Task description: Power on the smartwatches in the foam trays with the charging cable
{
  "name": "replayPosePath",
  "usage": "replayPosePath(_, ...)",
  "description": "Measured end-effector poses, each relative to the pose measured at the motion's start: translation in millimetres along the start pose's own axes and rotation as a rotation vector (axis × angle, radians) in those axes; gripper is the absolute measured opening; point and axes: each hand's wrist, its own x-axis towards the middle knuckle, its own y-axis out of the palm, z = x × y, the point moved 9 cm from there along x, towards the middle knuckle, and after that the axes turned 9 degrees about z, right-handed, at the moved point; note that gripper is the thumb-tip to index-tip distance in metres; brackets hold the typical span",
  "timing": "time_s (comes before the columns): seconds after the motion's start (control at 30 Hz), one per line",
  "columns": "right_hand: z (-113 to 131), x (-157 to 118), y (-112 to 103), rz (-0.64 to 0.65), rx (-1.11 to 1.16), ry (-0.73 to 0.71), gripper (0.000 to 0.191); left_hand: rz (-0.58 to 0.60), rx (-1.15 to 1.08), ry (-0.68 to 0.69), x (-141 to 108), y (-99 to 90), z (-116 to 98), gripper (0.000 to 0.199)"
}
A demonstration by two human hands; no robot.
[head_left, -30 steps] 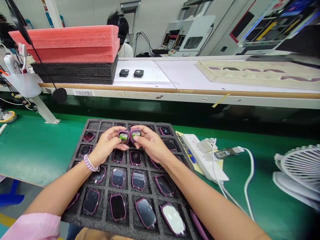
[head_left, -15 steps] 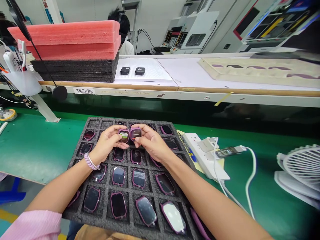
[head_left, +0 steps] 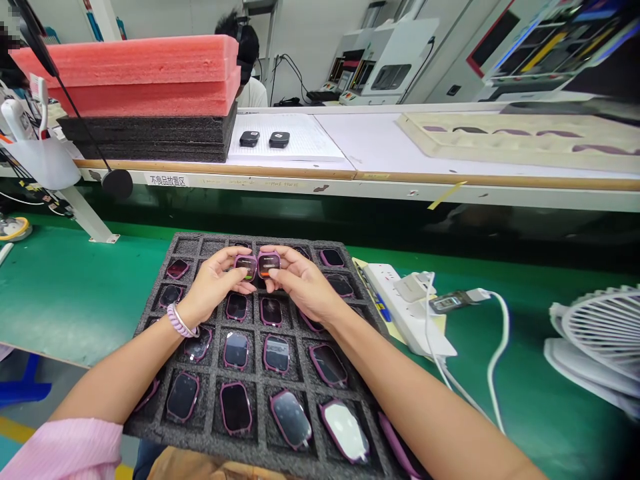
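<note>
At the bottom edge of my view a pink sleeve (head_left: 73, 443) is cut off, and the right forearm covers the near right corner of the dark foam tray (head_left: 200, 441), so I can't check the compartments beneath it. A purple frame (head_left: 395, 443) in that corner shows only in part. Along the tray's near edge I have more purple-framed watches (head_left: 236, 408), one with a whitish screen (head_left: 346, 432).

Farther in, toward the tray's far edge, are both hands. The left hand (head_left: 219, 278) pinches the left watch (head_left: 245, 267) between thumb and fingers; the right hand (head_left: 301, 281) has the right watch (head_left: 269, 265) in a like pinch. Both watches sit at the fingertips, between the hands and above the tray, side by side; whether their frames touch, I can't tell. The thumbs cover part of each lit screen, leaving a bit of green on the left one and orange on the right; the lettering is too small for me to read. Behind the fingers, the far row of compartments is partly hidden.

Off the tray's right edge, a white power strip (head_left: 384, 283) lies on the green counter (head_left: 100, 287). Beyond, red foam slabs (head_left: 145, 73) partly block my sight of a person (head_left: 246, 50).
</note>
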Motion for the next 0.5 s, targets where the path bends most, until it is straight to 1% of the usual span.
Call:
replayPosePath(0.1, 1, 0, 0, -0.003, 0.010, 0.000, 0.042, 0.011, 0.019, 0.017, 2, 1.7, -4, 0.048)
replayPosePath(0.17, 4, 1, -1, -0.016, 0.018, -0.005, 0.042, 0.027, 0.019, 0.056, 1, 7.2, -13, 0.053)
replayPosePath(0.23, 12, 2, 1, -0.015, 0.041, -0.020, 0.044, 0.062, -0.005, 0.116, -6, 18.7, -29, 0.056)
replayPosePath(0.27, 18, 1, 3, -0.004, 0.053, -0.029, 0.046, 0.100, -0.032, 0.138, -14, 28.0, -39, 0.057)
replayPosePath(0.33, 36, -7, 14, 0.038, 0.059, -0.039, 0.052, 0.237, -0.120, 0.143, -38, 53.9, -55, 0.059)
replayPosePath(0.4, 56, -26, 32, 0.094, 0.013, -0.040, 0.058, 0.458, -0.246, 0.087, -71, 87.2, -68, 0.063)
replayPosePath(0.43, 67, -40, 40, 0.105, -0.034, -0.052, 0.058, 0.539, -0.293, 0.071, -89, 99.8, -75, 0.063)
replayPosePath(0.47, 77, -55, 51, 0.132, -0.090, -0.059, 0.057, 0.583, -0.321, 0.085, -104, 107.1, -83, 0.056)
replayPosePath(0.5, 87, -70, 59, 0.130, -0.160, -0.080, 0.054, 0.630, -0.336, 0.091, -117, 113.0, -90, 0.050)
